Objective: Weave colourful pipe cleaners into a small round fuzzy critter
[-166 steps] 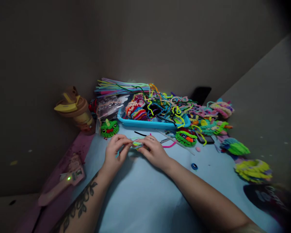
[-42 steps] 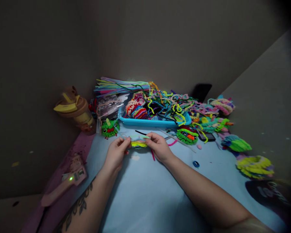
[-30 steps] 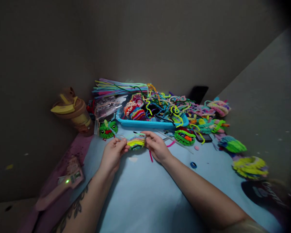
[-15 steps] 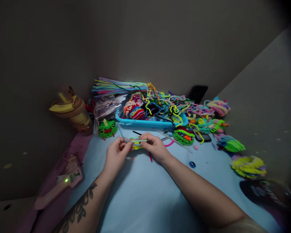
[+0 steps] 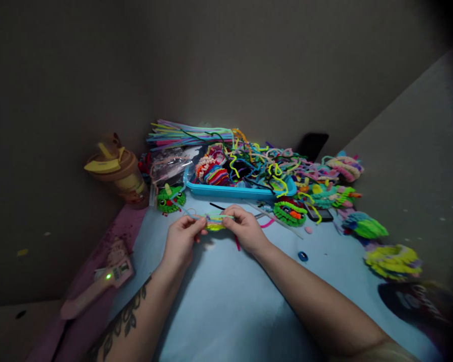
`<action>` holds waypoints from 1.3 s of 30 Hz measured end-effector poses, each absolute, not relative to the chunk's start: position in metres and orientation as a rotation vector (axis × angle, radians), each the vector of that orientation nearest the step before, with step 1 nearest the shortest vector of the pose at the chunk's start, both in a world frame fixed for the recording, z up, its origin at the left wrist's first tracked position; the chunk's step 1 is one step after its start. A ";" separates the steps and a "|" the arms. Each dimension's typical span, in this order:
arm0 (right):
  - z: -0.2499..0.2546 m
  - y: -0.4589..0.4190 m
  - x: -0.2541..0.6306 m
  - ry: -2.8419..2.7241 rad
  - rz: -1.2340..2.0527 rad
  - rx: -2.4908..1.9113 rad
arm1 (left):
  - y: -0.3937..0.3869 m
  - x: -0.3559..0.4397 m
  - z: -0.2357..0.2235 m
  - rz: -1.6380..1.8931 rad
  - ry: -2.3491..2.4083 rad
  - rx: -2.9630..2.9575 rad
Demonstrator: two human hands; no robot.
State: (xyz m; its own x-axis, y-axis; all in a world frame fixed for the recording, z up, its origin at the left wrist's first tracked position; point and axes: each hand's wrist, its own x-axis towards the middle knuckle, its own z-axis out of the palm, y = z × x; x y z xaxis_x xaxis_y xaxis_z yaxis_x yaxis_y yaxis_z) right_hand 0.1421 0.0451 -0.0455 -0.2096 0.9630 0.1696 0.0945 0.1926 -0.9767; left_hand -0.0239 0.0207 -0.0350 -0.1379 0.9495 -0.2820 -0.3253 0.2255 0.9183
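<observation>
At the frame's centre, your left hand [image 5: 180,237] and right hand [image 5: 246,230] pinch a striped fuzzy piece [image 5: 215,227]; loosening either grip could unravel it.

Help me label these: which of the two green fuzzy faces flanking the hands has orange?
The right green face, beyond the right hand, has an orange piece near its middle. The left green face has red there, no visible orange.

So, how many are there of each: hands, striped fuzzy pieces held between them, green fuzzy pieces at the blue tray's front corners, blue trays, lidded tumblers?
Hands: 2
Striped fuzzy piece held between them: 1
Green fuzzy pieces at those corners: 2
Blue tray: 1
Lidded tumbler: 1
Total: 7
</observation>
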 end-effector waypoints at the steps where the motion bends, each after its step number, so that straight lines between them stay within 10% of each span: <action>1: -0.046 0.045 0.143 -1.533 1.156 -1.045 | 0.021 -0.025 -0.034 1.279 1.207 0.684; 16: -0.060 0.053 0.151 -1.420 1.197 -1.099 | 0.035 -0.049 -0.027 1.896 1.080 0.490; 39: -0.055 0.051 0.151 -1.497 1.040 -1.006 | 0.022 -0.040 -0.032 1.189 1.619 1.624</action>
